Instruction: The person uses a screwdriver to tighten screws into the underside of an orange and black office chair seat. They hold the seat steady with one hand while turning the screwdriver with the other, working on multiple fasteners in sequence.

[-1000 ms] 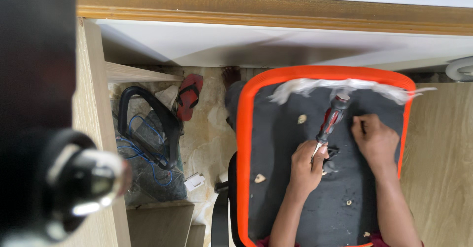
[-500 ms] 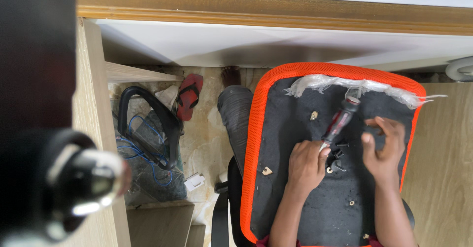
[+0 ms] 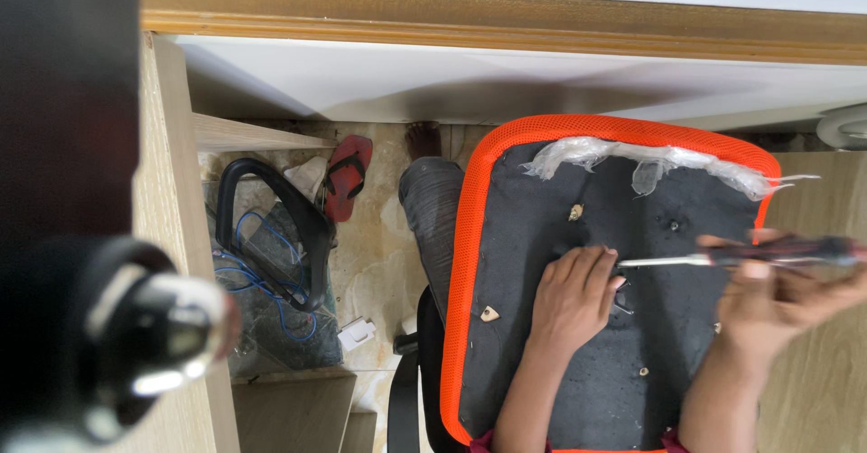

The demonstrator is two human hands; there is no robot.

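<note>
Right hand (image 3: 777, 304) at right edge, fingers curled around a screwdriver (image 3: 750, 254), shaft pointing left, tip just above left hand (image 3: 573, 295), fingers bent, resting flat on the orange-rimmed seat underside (image 3: 524, 236), centre frame.

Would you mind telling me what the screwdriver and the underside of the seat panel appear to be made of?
Screwdriver: the shaft looks like bright bare metal, thin and shiny; the dark handle, gripped by the right hand, is blurred, probably plastic or rubber. Seat panel: matte black face, perhaps fabric-covered board, rimmed in orange mesh fabric with a visible weave; crinkled clear plastic film clings along its far edge.
</note>
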